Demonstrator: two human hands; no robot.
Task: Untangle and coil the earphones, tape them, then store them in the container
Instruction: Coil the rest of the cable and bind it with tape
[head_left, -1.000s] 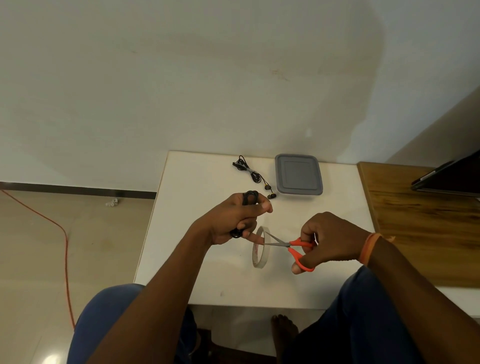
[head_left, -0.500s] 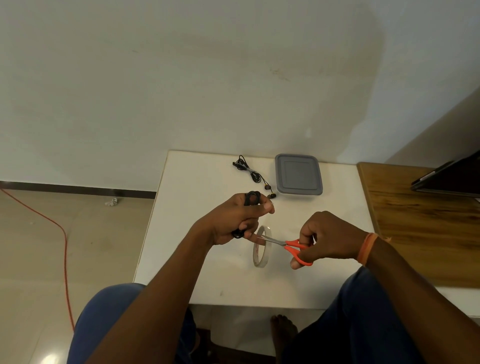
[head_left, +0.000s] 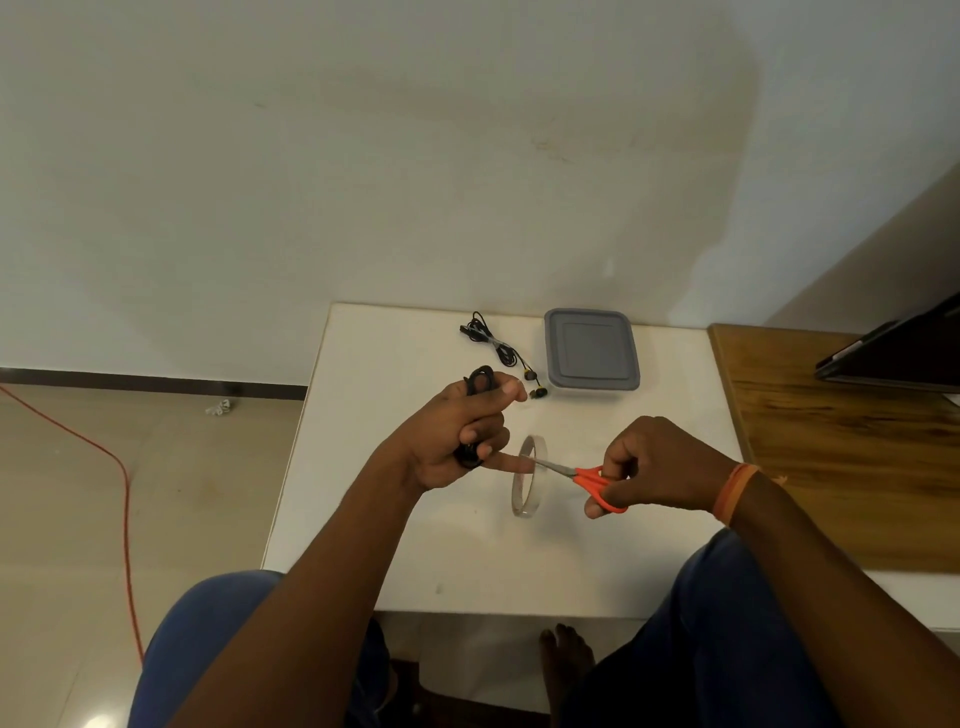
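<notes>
At table centre, my left hand (head_left: 457, 441) grips a coiled pair of black earphones (head_left: 480, 379), fingers curled round the bundle, a loop poking out at 12 o'clock of the fist and another bit at 6. One finger sticks out straight toward 3 o'clock, touching the tape roll (head_left: 529, 475). My right hand (head_left: 657, 465) grips the orange-handled scissors (head_left: 582, 475), fingers curled through the loops, blades drawn together and pointing at 9 o'clock into the roll's edge. Whether a tape strip runs between roll and coil, I cannot tell; too thin and clear.

Risks, my guess: blade tips sit right by that outstretched finger, so a careless snip could nick it. The roll stands on edge, looks light, and could tip or roll off. Clear tape could fold onto itself once cut. A loose grip would let the springy coil unwind.

Second earphones (head_left: 501, 351) lie tangled at 12 o'clock, thin rubbery cable, small round buds. Container (head_left: 592, 351) sits at 1 o'clock just beside them, grey plastic, rounded-square, lid on, so it needs opening before storing. Table (head_left: 395, 545) is smooth, white, matte. Blades are dull metal, handles glossy plastic. Roll is a thin translucent hoop.
</notes>
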